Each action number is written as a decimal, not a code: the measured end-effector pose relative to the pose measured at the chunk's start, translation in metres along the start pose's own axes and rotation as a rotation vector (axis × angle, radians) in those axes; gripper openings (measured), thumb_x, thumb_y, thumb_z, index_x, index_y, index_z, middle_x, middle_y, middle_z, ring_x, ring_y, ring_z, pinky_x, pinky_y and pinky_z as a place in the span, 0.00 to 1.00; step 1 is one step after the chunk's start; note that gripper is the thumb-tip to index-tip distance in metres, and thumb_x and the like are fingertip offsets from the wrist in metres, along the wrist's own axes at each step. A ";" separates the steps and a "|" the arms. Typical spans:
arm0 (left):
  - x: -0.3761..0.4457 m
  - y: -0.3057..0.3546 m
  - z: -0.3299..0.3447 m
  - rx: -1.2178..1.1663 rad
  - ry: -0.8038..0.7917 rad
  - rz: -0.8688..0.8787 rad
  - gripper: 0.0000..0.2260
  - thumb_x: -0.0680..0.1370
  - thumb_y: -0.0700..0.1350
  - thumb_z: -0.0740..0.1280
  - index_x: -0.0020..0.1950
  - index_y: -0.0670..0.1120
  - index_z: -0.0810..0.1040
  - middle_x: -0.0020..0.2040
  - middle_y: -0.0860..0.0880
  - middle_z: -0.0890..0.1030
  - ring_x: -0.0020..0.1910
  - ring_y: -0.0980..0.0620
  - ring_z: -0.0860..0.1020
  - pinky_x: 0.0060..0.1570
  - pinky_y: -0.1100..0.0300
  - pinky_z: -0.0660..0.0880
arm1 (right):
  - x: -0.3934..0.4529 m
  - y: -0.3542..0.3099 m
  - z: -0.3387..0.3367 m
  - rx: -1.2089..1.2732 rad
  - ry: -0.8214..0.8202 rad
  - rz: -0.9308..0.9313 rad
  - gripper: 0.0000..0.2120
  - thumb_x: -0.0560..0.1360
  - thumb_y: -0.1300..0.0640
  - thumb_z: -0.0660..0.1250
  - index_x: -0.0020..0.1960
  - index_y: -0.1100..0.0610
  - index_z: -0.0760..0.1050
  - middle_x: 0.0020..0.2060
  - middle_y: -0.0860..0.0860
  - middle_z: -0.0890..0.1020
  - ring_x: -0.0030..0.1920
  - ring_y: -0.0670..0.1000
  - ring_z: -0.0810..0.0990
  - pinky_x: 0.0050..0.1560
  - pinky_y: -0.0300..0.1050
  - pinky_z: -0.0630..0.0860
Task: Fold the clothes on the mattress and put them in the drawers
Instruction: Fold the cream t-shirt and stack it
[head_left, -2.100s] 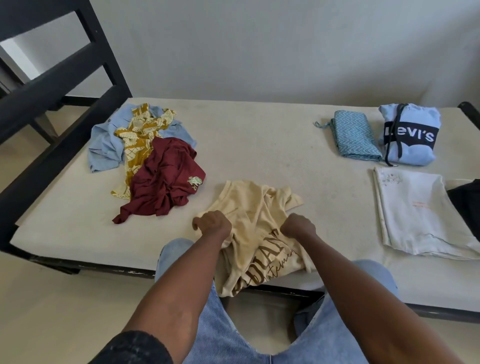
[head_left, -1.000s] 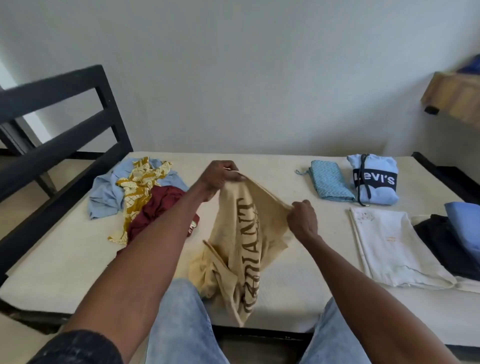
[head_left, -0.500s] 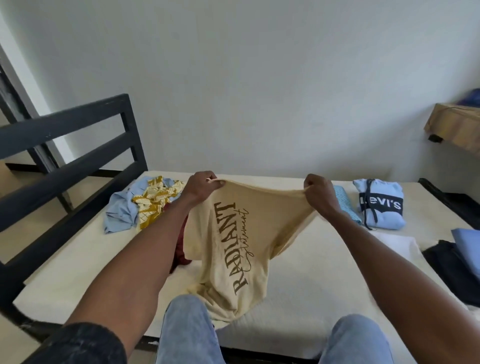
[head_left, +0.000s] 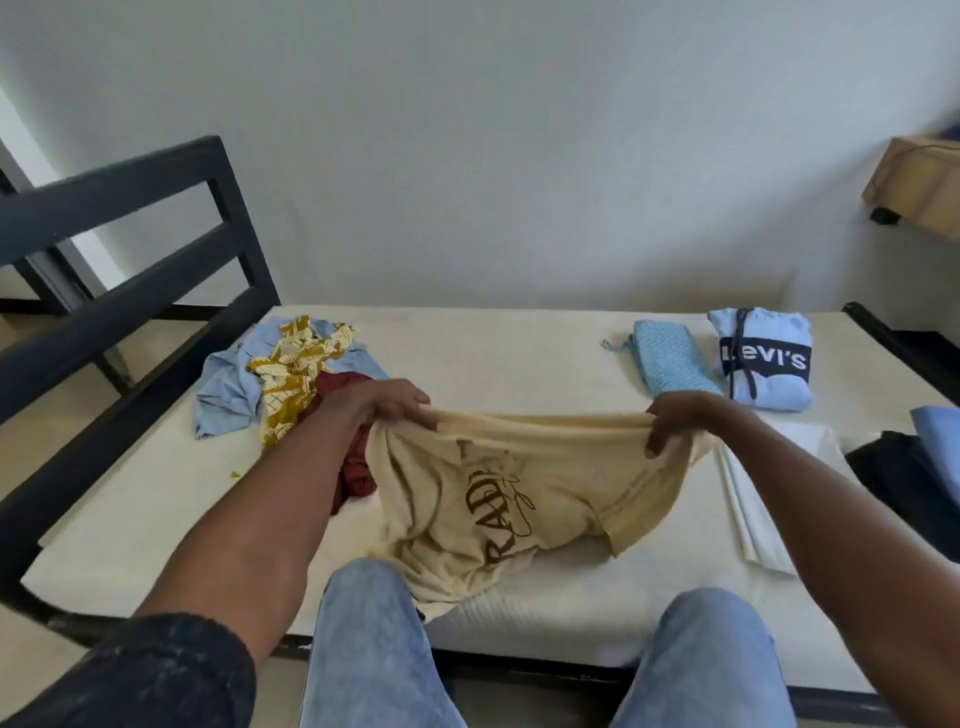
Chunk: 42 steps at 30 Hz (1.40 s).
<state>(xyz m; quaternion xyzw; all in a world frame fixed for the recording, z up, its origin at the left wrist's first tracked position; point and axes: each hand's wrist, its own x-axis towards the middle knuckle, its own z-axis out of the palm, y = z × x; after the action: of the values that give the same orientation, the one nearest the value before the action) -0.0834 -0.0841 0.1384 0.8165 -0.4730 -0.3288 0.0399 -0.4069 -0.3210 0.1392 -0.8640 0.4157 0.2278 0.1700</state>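
The cream T-shirt (head_left: 498, 493) is held stretched above the mattress (head_left: 519, 358), its top edge pinched by the left hand (head_left: 382, 408) and right hand (head_left: 675, 421); its hem is draped on the mattress's near edge. Spreading before folding is judged the step in hand; next, it would need laying flat on the mattress.

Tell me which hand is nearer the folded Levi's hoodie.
Right. The right hand, gripping the cream T-shirt, is just front-left of the Levi's hoodie; the left hand is far left.

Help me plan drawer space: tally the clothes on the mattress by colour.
Light blue: 4 — crumpled shirt, patterned fold, Levi's hoodie, piece at right edge
Mustard print: 1
Maroon: 1
Cream tee: 1
White: 1
Black: 1
Total: 9
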 end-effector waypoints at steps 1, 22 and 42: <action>0.004 -0.001 0.003 0.145 -0.095 -0.046 0.15 0.75 0.53 0.72 0.55 0.44 0.80 0.48 0.50 0.77 0.45 0.51 0.76 0.44 0.60 0.71 | 0.008 0.002 0.006 -0.054 0.054 0.033 0.19 0.71 0.52 0.74 0.59 0.58 0.80 0.54 0.54 0.80 0.52 0.52 0.77 0.51 0.43 0.72; -0.002 0.017 -0.070 0.164 1.160 0.150 0.10 0.75 0.35 0.61 0.56 0.42 0.73 0.53 0.40 0.79 0.48 0.36 0.79 0.45 0.46 0.73 | 0.027 -0.002 -0.058 0.150 1.067 -0.075 0.08 0.73 0.69 0.61 0.51 0.62 0.70 0.44 0.64 0.79 0.41 0.65 0.78 0.36 0.49 0.65; 0.016 -0.010 0.184 0.447 -0.410 -0.306 0.08 0.74 0.44 0.66 0.51 0.42 0.77 0.40 0.47 0.80 0.37 0.49 0.78 0.39 0.60 0.73 | 0.045 0.016 0.205 -0.487 -0.124 0.335 0.14 0.80 0.56 0.58 0.61 0.56 0.78 0.56 0.52 0.82 0.55 0.53 0.80 0.58 0.47 0.74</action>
<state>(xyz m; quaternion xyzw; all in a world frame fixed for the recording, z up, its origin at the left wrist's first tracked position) -0.1764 -0.0465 -0.0167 0.7833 -0.4036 -0.3765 -0.2860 -0.4467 -0.2602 -0.0579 -0.7831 0.4744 0.3979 -0.0573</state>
